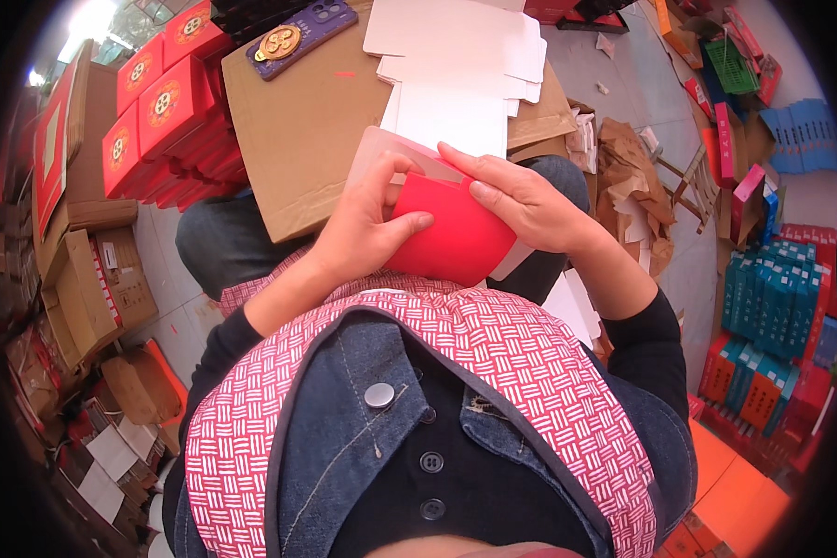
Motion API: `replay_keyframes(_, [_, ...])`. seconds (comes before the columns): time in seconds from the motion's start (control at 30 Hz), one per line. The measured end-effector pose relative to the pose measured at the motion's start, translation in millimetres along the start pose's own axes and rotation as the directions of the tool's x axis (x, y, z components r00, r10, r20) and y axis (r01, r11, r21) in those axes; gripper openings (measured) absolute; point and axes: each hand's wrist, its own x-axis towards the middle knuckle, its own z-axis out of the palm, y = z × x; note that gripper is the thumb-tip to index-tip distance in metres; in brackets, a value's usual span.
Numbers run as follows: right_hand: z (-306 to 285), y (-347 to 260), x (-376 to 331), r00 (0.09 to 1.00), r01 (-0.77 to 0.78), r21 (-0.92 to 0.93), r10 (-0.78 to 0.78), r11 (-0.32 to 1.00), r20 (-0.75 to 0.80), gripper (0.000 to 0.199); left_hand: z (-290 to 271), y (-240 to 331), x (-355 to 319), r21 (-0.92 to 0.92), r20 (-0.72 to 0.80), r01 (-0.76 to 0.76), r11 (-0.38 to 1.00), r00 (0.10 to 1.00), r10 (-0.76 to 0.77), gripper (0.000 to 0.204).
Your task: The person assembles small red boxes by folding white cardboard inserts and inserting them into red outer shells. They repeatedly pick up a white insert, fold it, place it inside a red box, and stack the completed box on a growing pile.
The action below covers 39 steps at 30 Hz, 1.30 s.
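In front of my lap I hold a red cardboard carton (458, 237), partly folded, with pale inner flaps showing at its far left and lower right edges. My left hand (361, 221) is closed on its left side, the thumb lying on the red face and the fingers bent behind the flap. My right hand (527, 203) grips the far right edge, fingers stretched along the upper flap and thumb against the red face. Just beyond the hands lies a loose pile of white card blanks (451, 70) on a brown cardboard box (302, 139).
A phone in a purple case (314, 30) lies on the box's far left corner. Red boxes (172, 102) are stacked at the left. Crumpled brown paper (628, 181) sits on the floor at the right, near teal boxes (772, 298). An opened carton (88, 288) stands at the lower left.
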Motion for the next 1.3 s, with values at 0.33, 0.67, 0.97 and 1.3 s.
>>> replay_keyframes(0.33, [2.6, -1.8, -2.8, 1.000, -0.002, 0.004, 0.002, 1.000, -0.014, 0.045, 0.8, -1.0, -5.9, -0.039, -0.050, -0.008, 0.999, 0.999, 0.006, 0.036])
replay_keyframes(0.67, [11.3, -12.5, 0.8, 0.999, -0.006, -0.037, 0.004, 0.999, -0.041, 0.043, 6.0, 6.5, -0.5, -0.347, -0.077, 0.186, 0.919, 0.971, -0.226, 0.026])
replay_keyframes(0.97, [13.6, -15.5, 0.6, 0.998, -0.060, -0.031, 0.060, 0.998, -0.013, 0.044, 10.4, 8.4, 1.0, -0.391, -0.132, 0.162, 0.906, 0.964, -0.230, 0.020])
replay_keyframes(1.3, [-8.0, -9.1, -7.4, 0.991, 0.048, 0.150, -0.066, 0.987, 0.115, 0.046, 3.9, 8.6, 4.7, -0.471, -0.125, 0.118, 0.874, 0.972, -0.199, 0.018])
